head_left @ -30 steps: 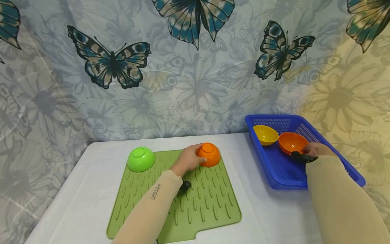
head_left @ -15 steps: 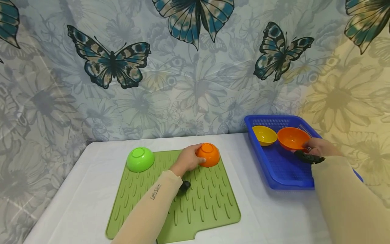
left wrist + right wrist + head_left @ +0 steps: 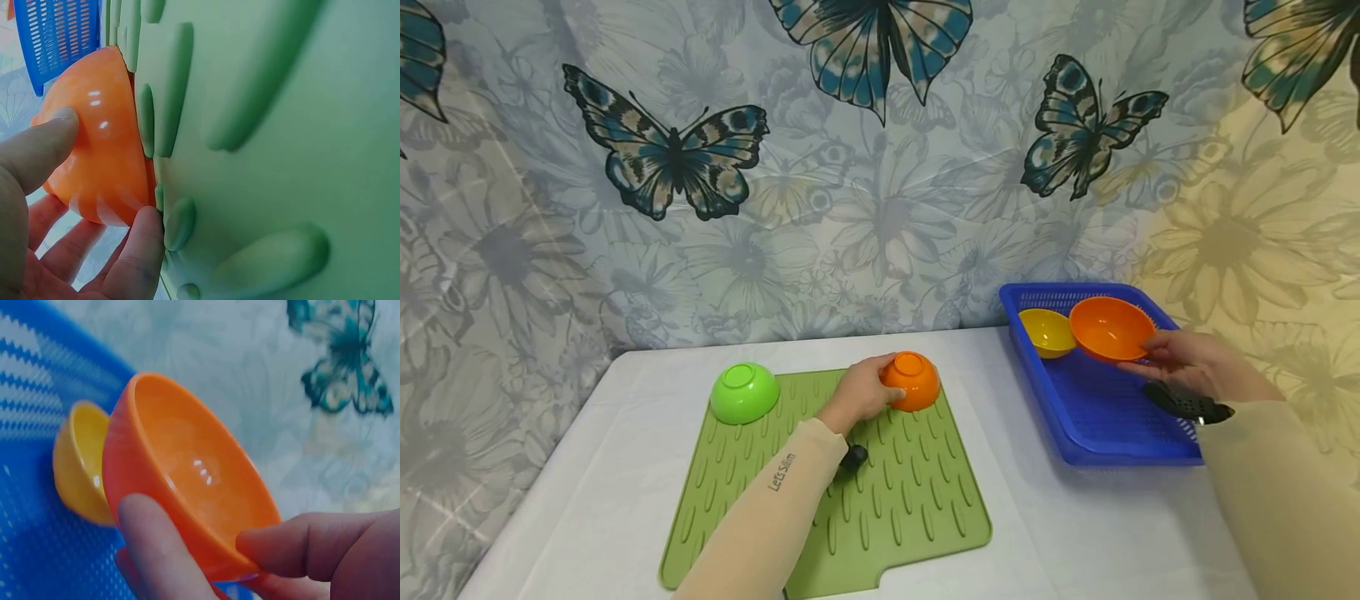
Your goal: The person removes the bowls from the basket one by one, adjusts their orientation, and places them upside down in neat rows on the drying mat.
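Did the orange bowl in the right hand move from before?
Yes, up: in the head view, the orange bowl now shows higher against the basket, nearer its far rim.

head: bright, clear | right wrist: dimmer, backdrop (image 3: 237, 356) blurred, white glints inside orange bowl (image 3: 187, 440)

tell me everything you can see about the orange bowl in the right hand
The orange bowl is round, smooth and glossy, plastic by its look, with a plain rim. It is tilted, mouth upward, over the blue basket near the yellow bowl; nothing shows inside. The right hand grips it, thumb at the rim, fingers against the outside.
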Demonstrator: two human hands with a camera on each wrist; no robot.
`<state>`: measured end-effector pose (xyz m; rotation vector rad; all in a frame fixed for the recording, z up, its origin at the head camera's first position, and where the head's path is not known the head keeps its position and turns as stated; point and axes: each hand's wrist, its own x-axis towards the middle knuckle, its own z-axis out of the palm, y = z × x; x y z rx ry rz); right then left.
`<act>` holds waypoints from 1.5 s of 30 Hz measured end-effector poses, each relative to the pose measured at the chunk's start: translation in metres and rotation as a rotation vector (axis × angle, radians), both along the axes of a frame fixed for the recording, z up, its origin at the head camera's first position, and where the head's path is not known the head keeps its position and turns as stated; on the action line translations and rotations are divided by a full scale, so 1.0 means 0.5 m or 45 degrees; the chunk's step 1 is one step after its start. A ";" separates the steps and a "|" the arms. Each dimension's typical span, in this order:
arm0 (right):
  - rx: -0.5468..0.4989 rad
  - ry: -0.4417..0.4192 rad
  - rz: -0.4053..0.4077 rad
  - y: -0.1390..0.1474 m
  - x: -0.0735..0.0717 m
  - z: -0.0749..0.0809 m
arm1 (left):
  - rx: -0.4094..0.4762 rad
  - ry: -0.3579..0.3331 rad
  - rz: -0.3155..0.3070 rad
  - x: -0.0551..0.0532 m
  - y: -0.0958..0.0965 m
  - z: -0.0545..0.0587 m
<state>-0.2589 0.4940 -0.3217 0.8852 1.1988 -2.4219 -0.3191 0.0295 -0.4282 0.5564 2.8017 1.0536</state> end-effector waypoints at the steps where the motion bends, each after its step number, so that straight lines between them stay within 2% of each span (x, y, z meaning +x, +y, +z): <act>1: -0.013 0.040 0.018 -0.006 0.007 0.000 | 0.000 0.002 0.000 0.000 0.000 0.001; 6: -0.031 0.253 0.105 -0.037 0.039 -0.001 | 0.000 0.007 0.002 -0.001 0.000 0.003; 11: -0.047 0.378 0.171 -0.069 0.074 0.007 | -0.008 0.009 -0.005 -0.002 0.001 0.002; 17: 0.039 0.533 0.323 -0.131 0.108 0.028 | -0.004 0.009 -0.003 -0.004 -0.001 0.000; 22: 0.161 0.536 0.363 -0.201 0.131 0.042 | -0.008 -0.001 -0.007 -0.002 -0.003 0.001; 32: 0.461 0.574 0.457 -0.341 0.172 0.037 | 0.006 -0.025 -0.020 0.000 -0.001 -0.002; 40: 0.466 0.631 0.544 -0.398 0.189 0.015 | -0.039 0.002 -0.011 0.009 -0.002 -0.009; 43: 0.473 0.634 0.560 -0.408 0.190 0.007 | 0.040 -0.026 0.046 0.024 -0.009 0.006; 45: 0.476 0.635 0.565 -0.414 0.190 0.002 | 0.184 -0.106 0.120 0.041 -0.017 0.029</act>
